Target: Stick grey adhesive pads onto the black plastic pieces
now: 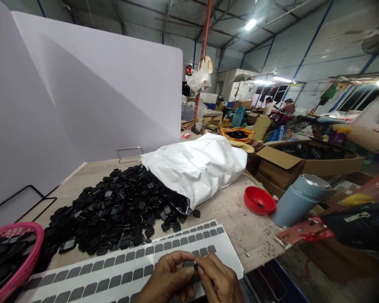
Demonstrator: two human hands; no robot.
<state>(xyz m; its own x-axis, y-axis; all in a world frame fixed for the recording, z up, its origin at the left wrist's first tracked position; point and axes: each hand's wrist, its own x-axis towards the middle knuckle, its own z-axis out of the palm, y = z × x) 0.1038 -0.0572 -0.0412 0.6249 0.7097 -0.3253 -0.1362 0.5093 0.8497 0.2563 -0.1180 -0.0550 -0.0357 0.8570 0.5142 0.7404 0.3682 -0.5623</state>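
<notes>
My left hand (169, 275) is closed on a small black square piece (190, 264), pinching it between thumb and fingers. The fingertips of my right hand (220, 278) are pressed together at the right edge of that same piece. Under both hands lies a white sheet (232, 248) bearing rows of grey rounded-square stickers (140, 252). Behind the sheet is a heap of similar black pieces (113, 206), spilling from the mouth of a large white plastic sack (198, 164). My fingers partly hide the held piece.
A pink basket (39, 240) of black pieces stands at the left edge. To the right are a red bowl (254, 195) and a tilted blue flask (298, 200). White panels (113, 84) rise behind the table. Cardboard boxes (325, 166) sit beyond its right edge; people work far off.
</notes>
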